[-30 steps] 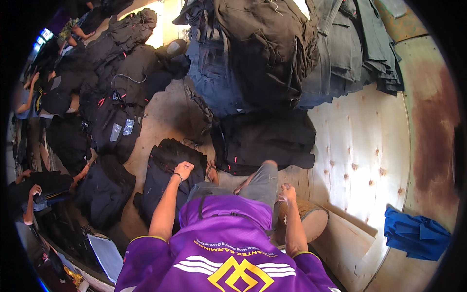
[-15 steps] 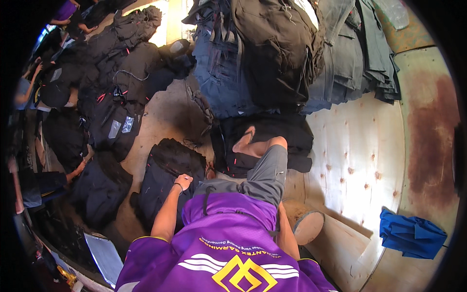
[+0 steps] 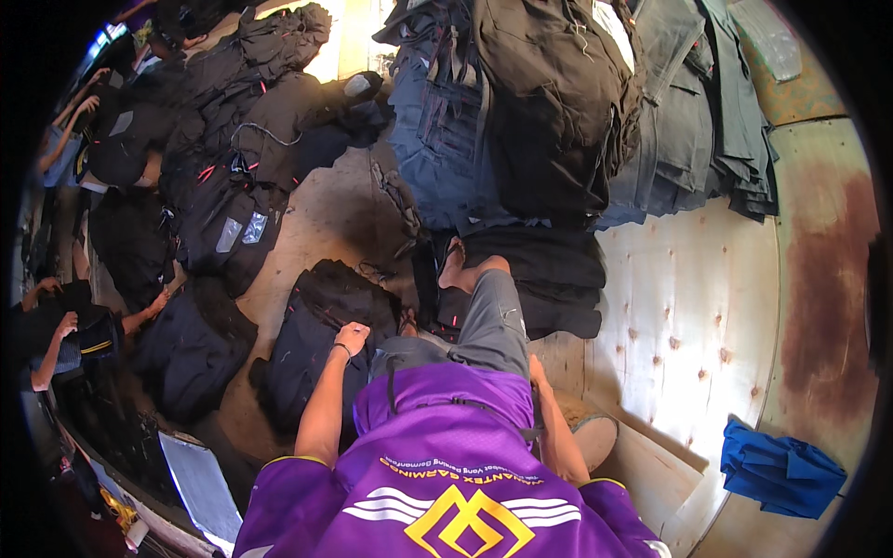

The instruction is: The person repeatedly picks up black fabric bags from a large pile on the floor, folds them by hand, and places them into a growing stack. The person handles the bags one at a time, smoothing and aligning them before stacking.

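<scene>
We look straight down on ourselves, seated on a plywood platform among heaps of dark clothing. Our left hand is curled into a fist, knuckles pressed onto the folded black garment pile at about nine o'clock from our knee; the straight arm suggests we lean on it for support as much as we grip it, and whether any cloth is pinched inside the fist we cannot tell. Our right hand is out of sight: the forearm runs down past our hip at five o'clock and its end is hidden behind the purple shirt and our leg, so we cannot say if it is spread or closed.

Our bare foot rests on a second black stack at twelve o'clock, apparently stretched out to let us shift our weight. Farther up, a tall heap of black and grey-blue garments fills the top. A blue cloth lies crumpled at four o'clock, well apart. At nine o'clock, other people's arms work over more dark bundles, cut off by the lens rim and too dim to read.
</scene>
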The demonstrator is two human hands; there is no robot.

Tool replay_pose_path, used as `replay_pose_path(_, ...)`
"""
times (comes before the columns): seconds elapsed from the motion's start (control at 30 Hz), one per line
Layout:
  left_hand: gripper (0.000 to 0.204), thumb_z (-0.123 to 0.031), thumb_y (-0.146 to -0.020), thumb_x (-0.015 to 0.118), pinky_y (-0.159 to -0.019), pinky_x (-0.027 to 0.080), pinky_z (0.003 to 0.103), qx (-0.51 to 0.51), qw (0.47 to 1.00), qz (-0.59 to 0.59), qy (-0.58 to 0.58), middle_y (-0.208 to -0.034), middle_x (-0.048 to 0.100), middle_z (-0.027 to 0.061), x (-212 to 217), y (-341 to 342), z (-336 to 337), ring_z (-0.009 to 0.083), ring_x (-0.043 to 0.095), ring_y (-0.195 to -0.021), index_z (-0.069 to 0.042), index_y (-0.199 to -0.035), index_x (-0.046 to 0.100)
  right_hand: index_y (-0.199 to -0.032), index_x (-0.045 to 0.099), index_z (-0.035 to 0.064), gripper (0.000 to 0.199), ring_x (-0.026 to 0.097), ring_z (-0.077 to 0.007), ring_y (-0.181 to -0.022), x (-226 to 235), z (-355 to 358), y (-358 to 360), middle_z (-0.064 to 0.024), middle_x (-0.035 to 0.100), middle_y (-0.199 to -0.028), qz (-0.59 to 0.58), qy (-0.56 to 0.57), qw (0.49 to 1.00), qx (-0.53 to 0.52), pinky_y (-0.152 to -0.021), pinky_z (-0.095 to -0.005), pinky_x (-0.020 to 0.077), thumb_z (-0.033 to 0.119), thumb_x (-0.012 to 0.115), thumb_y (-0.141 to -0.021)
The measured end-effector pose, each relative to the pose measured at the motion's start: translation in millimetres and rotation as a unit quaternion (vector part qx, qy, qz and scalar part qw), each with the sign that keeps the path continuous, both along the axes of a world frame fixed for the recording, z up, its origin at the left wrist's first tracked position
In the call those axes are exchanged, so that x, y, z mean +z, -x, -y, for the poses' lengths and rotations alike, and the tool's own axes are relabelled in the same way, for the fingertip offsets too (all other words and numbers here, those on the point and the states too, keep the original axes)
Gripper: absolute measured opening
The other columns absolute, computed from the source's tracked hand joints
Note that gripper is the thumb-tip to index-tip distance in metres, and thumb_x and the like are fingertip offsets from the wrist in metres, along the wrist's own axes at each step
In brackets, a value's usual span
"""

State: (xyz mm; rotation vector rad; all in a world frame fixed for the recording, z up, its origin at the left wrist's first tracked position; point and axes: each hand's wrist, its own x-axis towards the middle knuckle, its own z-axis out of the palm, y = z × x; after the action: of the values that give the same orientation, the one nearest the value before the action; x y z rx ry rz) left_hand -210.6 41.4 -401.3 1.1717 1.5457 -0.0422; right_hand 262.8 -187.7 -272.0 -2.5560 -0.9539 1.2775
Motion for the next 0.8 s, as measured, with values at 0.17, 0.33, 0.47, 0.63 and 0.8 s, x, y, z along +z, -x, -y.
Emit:
replay_pose_path(0.17,0.021,-0.026,-0.096,0.065,-0.052,0.045,0.029,-0.019,0.998,0.022,0.053,-0.081,0.067,-0.0011,7.6,13.8,10.5,0.0105,0.061,-0.068,-0.008,-0.104,0.070,-0.129,0.063,0.0003,0.057,0.063,-0.0461,-0.118,5.4,-17.5,2.1,-0.0299,0.069,-0.117,-0.039,0.009,0.999,0.006,-0.097,-0.0504,0.0512,0.039,0.070,-0.086)
replay_pose_path(0.33,0.034,-0.036,-0.093,0.067,-0.077,0.056,0.035,-0.057,0.990,-0.062,0.117,-0.092,0.077,0.0101,15.1,13.9,12.9,0.0224,0.073,-0.082,-0.007,-0.108,0.075,-0.132,0.062,0.0005,0.059,0.064,-0.0455,-0.118,10.5,8.8,8.1,-0.0314,0.067,-0.120,0.015,0.014,0.997,-0.068,-0.097,-0.0507,0.0512,0.038,0.068,-0.087)
replay_pose_path(0.47,0.034,-0.037,-0.092,0.067,-0.083,0.055,0.036,-0.084,0.992,-0.035,0.083,-0.094,0.077,0.0111,16.5,-3.3,-4.3,0.0251,0.074,-0.087,-0.008,-0.109,0.075,-0.131,0.063,0.0001,0.058,0.065,-0.0433,-0.117,16.7,46.1,16.8,-0.0318,0.067,-0.121,-0.028,-0.025,0.995,-0.087,-0.096,-0.0489,0.0522,0.038,0.069,-0.088)
replay_pose_path(0.63,0.017,-0.020,-0.096,0.060,-0.051,0.045,0.026,-0.096,0.995,0.029,0.015,-0.082,0.067,-0.0003,14.4,-34.2,-28.5,0.0089,0.061,-0.066,-0.007,-0.102,0.071,-0.130,0.064,-0.0002,0.056,0.066,-0.0418,-0.116,13.7,102.4,37.9,-0.0312,0.068,-0.119,-0.030,0.020,0.994,-0.107,-0.095,-0.0477,0.0526,0.037,0.068,-0.089)
replay_pose_path(0.8,0.014,-0.012,-0.092,0.057,-0.047,0.044,0.027,-0.128,0.990,0.025,0.047,-0.075,0.066,-0.0008,13.8,-55.2,-31.0,0.0098,0.060,-0.061,-0.008,-0.094,0.070,-0.129,0.065,-0.0005,0.054,0.068,-0.0403,-0.115,14.9,93.1,43.1,-0.0306,0.069,-0.117,-0.003,0.022,0.996,-0.092,-0.095,-0.0464,0.0531,0.037,0.067,-0.090)
